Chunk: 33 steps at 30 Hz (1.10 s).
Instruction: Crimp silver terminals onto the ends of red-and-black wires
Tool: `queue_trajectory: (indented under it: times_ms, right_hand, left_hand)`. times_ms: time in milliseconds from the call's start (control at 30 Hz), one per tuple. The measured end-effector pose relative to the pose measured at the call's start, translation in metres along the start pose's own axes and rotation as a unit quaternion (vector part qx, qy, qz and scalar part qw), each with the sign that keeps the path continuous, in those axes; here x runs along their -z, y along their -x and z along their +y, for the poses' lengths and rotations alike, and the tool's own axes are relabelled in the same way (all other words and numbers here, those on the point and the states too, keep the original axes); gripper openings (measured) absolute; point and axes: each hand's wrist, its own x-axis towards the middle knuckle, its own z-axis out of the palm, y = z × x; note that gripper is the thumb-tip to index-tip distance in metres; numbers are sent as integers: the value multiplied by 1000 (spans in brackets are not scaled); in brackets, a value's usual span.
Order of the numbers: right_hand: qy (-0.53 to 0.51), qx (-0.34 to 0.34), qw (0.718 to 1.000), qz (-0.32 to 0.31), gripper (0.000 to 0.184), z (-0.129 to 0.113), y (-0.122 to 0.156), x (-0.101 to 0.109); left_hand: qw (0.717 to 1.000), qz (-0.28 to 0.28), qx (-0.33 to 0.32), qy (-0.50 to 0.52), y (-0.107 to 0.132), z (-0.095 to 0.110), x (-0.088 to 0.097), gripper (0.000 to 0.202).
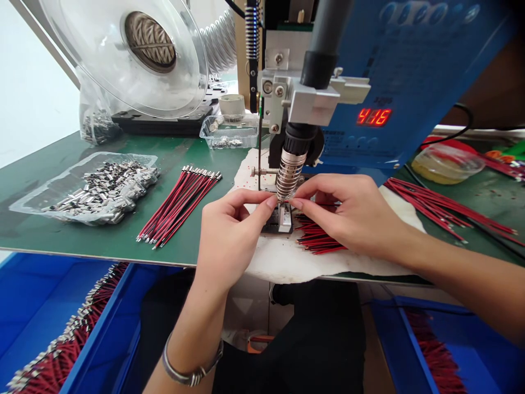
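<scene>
My left hand [235, 235] is closed in a pinch at the left side of the soldering machine's spring-wrapped tip [290, 169]. From the right, my right hand [348, 216] pinches close to the same tip. Whatever is between the fingers of either hand is too small and hidden to name. Just under the fingertips stands a small metal fixture [284, 218]. Red and black wires [318, 235] lie on a white cloth [283, 265] below my right hand. Left of my left hand rests a bundle of red and black wires with metal ends [178, 205].
A clear tray [30, 205] of metal connector pieces sits at left, and a smaller tray [233, 138] behind. The blue machine housing [394, 82] reads 416. A clear fume hood [102, 60] stands back left. More wires [435, 205] lie right. Blue bins [98, 328] flank my legs.
</scene>
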Motion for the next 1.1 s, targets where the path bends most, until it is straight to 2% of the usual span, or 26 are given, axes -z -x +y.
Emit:
queue_trajectory:
  times_ms: [367, 567, 767, 1100]
  right_hand:
    - [22, 28, 999, 5, 12, 2, -1, 0]
    - [52, 82, 995, -3, 9, 5, -1, 4]
    - [82, 110, 990, -16, 14, 6, -1, 8]
    - [59, 131, 989, -40, 14, 10, -2, 9]
  left_hand:
    - [1000, 5, -4, -16, 1, 1, 1, 22]
    - [1000, 1, -8, -22, 1, 2, 0, 23]
    - [1000, -6, -4, -29, 1, 4, 1, 27]
    - [999, 2, -14, -42, 2, 3, 1, 21]
